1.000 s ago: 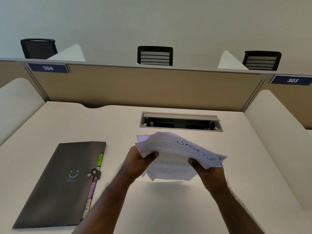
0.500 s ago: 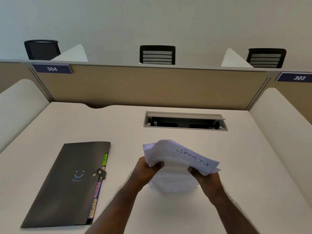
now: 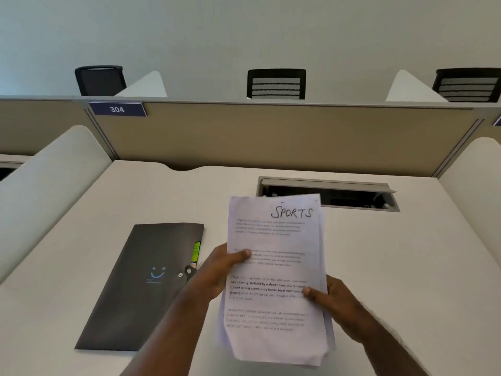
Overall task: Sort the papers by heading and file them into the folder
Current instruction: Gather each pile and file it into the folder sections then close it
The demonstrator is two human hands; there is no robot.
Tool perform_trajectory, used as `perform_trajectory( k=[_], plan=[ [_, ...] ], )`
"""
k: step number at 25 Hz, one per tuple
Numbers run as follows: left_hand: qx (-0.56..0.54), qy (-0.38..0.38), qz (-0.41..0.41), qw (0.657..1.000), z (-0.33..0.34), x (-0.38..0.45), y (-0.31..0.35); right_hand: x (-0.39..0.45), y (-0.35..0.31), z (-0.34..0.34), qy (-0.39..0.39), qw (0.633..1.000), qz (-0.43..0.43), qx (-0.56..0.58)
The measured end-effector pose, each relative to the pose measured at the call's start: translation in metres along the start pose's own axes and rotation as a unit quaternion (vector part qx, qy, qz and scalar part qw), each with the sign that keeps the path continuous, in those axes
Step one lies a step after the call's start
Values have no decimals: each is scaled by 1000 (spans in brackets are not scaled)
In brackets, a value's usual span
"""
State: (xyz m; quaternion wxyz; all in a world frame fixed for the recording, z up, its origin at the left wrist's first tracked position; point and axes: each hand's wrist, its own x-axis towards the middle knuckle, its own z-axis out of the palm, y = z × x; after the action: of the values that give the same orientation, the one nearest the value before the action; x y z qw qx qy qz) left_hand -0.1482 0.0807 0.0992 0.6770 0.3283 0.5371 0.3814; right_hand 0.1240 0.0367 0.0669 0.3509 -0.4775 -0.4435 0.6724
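Note:
I hold a stack of white printed papers (image 3: 273,240) upright before me, above the desk. The top sheet bears the handwritten heading "SPORTS" at its upper right. My left hand (image 3: 219,270) grips the stack's left edge, thumb on the front. My right hand (image 3: 339,302) grips the right edge lower down, thumb also on the front. A dark grey folder (image 3: 146,286) with a blue smile mark lies closed on the desk to the left of my left hand. Coloured tabs poke out along its right side by the button clasp.
The white desk (image 3: 406,267) has an open cable tray slot (image 3: 352,195) behind the papers. Beige partitions stand at the back, one with a sign "304" (image 3: 117,109). White side dividers flank the desk. Black chairs (image 3: 276,84) show beyond the partition.
The stack was bent over with its top tipped away; both hands have since raised and straightened it so the SPORTS page faces me. The view has shifted rightward.

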Motion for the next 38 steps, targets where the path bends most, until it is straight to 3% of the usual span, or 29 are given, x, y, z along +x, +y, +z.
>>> perform_trajectory(
  k=[2, 4, 6, 7, 10, 13, 16, 21, 26, 31, 35, 38],
  plan=[
    [15, 65, -7, 998, -22, 1, -11, 8, 16, 18, 11, 999, 18, 34],
    [79, 198, 35, 976, -50, -2, -20, 15, 32, 31, 33, 997, 43, 58],
    [221, 339, 78, 911, -85, -11, -30, 22, 47, 37, 56, 995, 65, 54],
    [312, 372, 77, 871, -104, -15, -38, 26, 54, 39, 67, 994, 75, 46],
    [507, 328, -5, 797, -137, -22, -67, 33, 72, 42, 104, 990, 96, 14],
    [602, 278, -63, 746, -141, -24, -84, 36, 81, 47, 122, 987, 102, -19],
    [618, 276, -76, 732, -140, -20, -86, 36, 85, 50, 123, 986, 108, -41],
    [602, 252, -19, 757, -117, -22, -61, 31, 99, 46, 131, 985, 104, -41],
    [618, 287, 67, 729, -127, -35, -34, 29, 113, 40, 136, 986, 98, -13],
    [620, 337, 60, 706, -141, -51, -13, 30, 116, 38, 149, 984, 91, -43],
    [659, 301, -3, 689, -144, -66, -9, 30, 117, 35, 142, 984, 95, -56],
    [670, 315, 10, 673, -144, -70, -8, 29, 116, 34, 136, 985, 90, -53]
  ],
)
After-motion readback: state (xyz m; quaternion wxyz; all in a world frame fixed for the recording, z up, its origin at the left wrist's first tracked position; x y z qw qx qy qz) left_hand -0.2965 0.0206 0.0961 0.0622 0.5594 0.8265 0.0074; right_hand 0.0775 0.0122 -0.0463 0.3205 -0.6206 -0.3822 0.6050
